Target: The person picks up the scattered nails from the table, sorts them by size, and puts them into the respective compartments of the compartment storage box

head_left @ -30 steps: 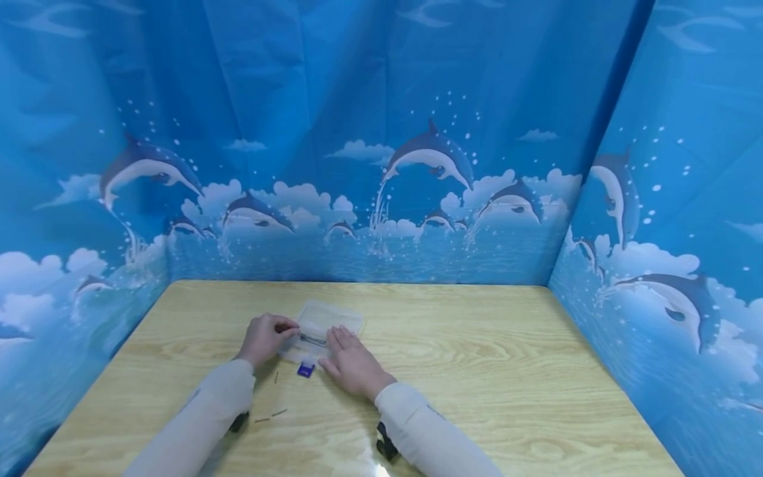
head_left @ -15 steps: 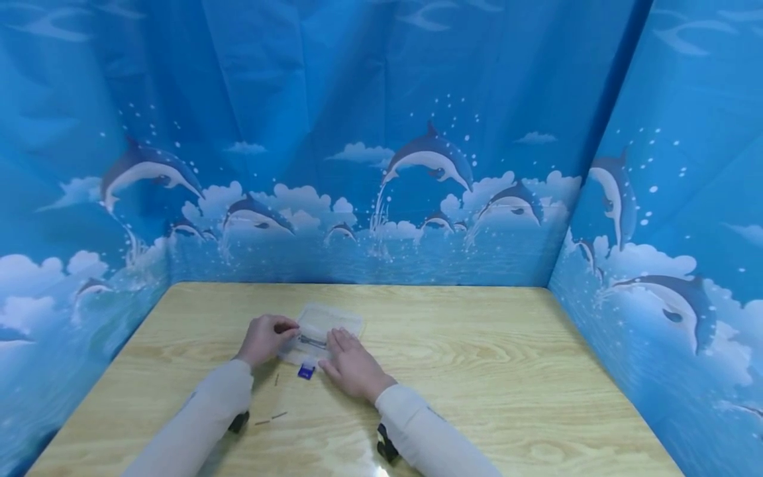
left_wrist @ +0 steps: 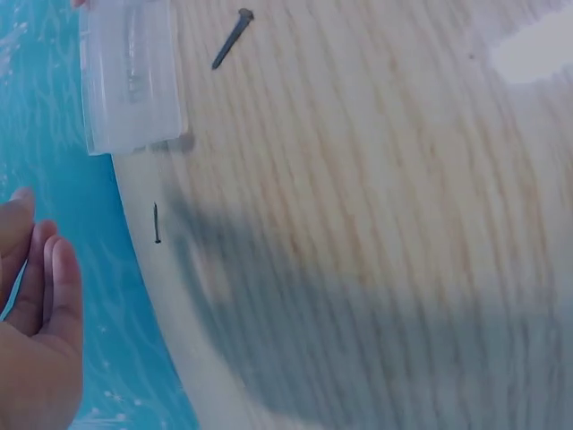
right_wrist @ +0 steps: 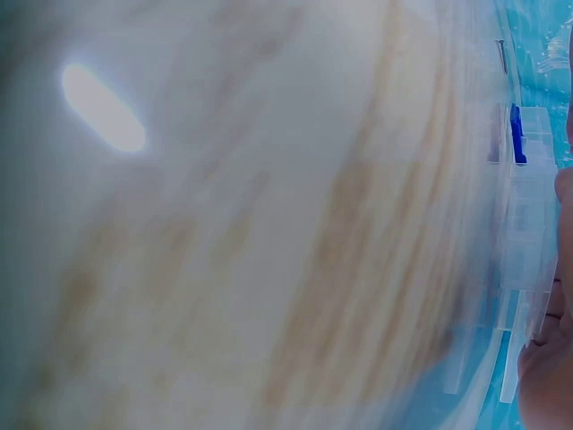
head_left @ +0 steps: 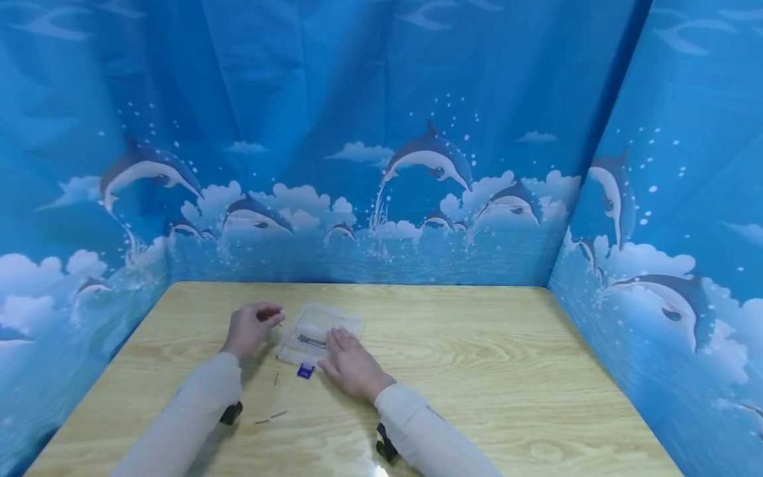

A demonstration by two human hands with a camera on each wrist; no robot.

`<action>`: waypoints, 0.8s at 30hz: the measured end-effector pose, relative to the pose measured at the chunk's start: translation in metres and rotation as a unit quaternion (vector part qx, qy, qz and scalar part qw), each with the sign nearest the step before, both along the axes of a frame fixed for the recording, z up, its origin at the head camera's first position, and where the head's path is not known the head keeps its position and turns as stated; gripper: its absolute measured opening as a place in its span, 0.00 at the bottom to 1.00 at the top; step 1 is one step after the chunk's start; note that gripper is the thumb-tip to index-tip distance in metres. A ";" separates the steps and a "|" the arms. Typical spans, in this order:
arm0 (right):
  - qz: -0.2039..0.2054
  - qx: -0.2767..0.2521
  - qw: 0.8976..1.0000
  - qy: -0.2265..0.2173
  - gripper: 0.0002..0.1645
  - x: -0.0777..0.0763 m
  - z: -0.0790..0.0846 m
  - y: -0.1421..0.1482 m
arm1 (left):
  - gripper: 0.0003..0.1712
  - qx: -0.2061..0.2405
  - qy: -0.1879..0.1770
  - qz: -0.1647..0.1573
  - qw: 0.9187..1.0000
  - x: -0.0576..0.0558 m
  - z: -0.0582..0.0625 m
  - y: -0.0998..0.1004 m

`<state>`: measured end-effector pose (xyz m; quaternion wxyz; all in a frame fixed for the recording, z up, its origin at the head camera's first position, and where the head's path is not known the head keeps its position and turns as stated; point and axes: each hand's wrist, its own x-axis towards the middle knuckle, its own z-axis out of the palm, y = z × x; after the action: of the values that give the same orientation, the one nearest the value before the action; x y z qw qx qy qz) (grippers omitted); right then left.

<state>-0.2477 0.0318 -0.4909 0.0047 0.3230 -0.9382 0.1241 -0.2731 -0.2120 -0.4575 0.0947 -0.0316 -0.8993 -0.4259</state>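
Note:
My left hand (head_left: 252, 330) is raised just left of a clear plastic box (head_left: 287, 358), thumb and fingertips pinched together. A thin nail-like tip (head_left: 281, 324) shows below those fingertips; the left wrist view does not show it. The box lies open on the table, with several dark nails (head_left: 312, 342) in a bundle inside. My right hand (head_left: 354, 368) rests with fairly straight fingers on the box's right side, partly hiding it. A blue latch (head_left: 305, 370) sticks out at the box's near edge. In the right wrist view the box (right_wrist: 528, 224) stands beside my right fingers.
On the wooden table (head_left: 477, 391), a loose nail (head_left: 276, 378) lies in front of the box. Two more, a nail (head_left: 279, 414) and another nail (head_left: 262, 422), lie nearer me. A blue dolphin-print curtain (head_left: 369, 165) borders the table's back and sides.
My left hand has drawn back from the box, moving left and slightly away from me, with its fingertips still pinched. My right hand and the box have stayed in place.

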 end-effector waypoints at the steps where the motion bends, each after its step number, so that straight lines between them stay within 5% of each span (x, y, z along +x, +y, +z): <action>1: 0.001 -0.001 1.000 -0.001 0.38 0.000 0.000 0.000 | 0.17 0.007 0.002 0.005 1.000 0.000 0.000 -0.002; 16: 0.000 0.003 1.000 -0.002 0.38 -0.001 0.000 0.001 | 0.18 0.019 -0.023 0.082 0.996 -0.010 -0.020 -0.008; 24: 0.000 0.001 1.000 -0.003 0.38 -0.002 -0.001 0.001 | 0.17 -0.009 -0.061 0.077 0.995 -0.012 -0.029 -0.013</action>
<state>-0.2495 0.0325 -0.4921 0.0012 0.3223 -0.9384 0.1246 -0.2851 -0.2253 -0.4864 0.0723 0.0632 -0.9069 -0.4102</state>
